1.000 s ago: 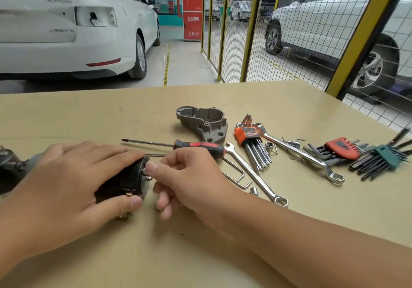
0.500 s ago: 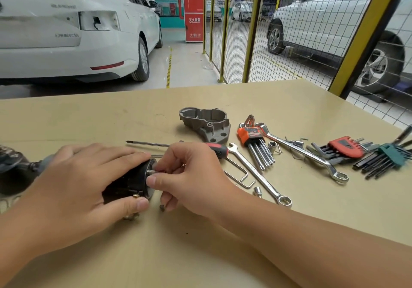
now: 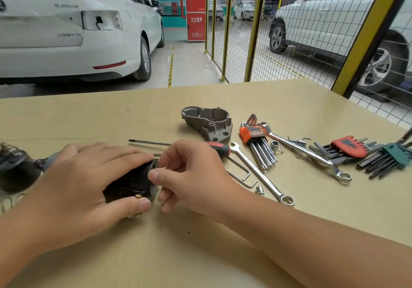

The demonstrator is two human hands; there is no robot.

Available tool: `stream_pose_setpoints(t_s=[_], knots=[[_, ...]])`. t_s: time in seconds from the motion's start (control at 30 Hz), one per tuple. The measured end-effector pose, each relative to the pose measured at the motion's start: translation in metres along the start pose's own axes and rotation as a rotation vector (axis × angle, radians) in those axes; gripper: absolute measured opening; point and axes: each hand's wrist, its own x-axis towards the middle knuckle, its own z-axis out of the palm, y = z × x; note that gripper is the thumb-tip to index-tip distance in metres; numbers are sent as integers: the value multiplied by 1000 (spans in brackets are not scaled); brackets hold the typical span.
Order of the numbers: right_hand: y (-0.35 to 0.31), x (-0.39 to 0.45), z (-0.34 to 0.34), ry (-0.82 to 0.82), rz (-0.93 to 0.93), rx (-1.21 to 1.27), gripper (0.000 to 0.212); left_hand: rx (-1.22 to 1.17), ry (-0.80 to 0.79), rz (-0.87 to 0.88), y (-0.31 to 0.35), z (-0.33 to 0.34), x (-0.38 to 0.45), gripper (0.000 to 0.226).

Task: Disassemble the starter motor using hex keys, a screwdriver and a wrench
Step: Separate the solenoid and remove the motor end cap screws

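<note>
The black starter motor body (image 3: 130, 183) lies on its side on the beige table (image 3: 200, 254). My left hand (image 3: 89, 185) grips it from above, thumb under its right end. My right hand (image 3: 191, 176) has curled fingers at the motor's end cap; thumb and fingers pinch something small there, hidden by the fingers. A red-and-black screwdriver (image 3: 219, 149) lies just behind my right hand. The grey aluminium housing (image 3: 209, 124) sits farther back.
Right of my hands lie two combination wrenches (image 3: 260, 174) (image 3: 312, 154), a loose bent hex key (image 3: 245, 174), small sockets (image 3: 273, 145), and orange (image 3: 256, 136), red (image 3: 347, 147) and green (image 3: 394, 156) hex key sets. Another dark motor part (image 3: 15, 165) sits at the far left. A mesh fence stands beyond the table.
My right hand's fingers have shifted around the motor's end, the thumb moving down across the end cap. The left hand keeps its grip on the motor.
</note>
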Motion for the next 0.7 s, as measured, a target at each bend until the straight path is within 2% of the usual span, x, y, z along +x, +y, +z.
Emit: stream_pose_setpoints(t_s=[0.3, 0.43, 0.53, 0.63, 0.7], knots=[[-6, -4, -3, 4, 86, 224, 7, -37, -6, 26, -6, 1, -1, 70], [-11, -9, -4, -12, 80, 213, 19, -49, 5, 51, -5, 0, -2, 70], [-12, -11, -4, 18, 33, 109, 26, -47, 7, 59, -3, -1, -2, 69], [-12, -10, -4, 107, -128, -218, 34, -42, -10, 27, 2, -5, -1, 68], [-12, -11, -2, 129, -199, -350, 34, -25, -30, 21, 9, -10, 0, 65]])
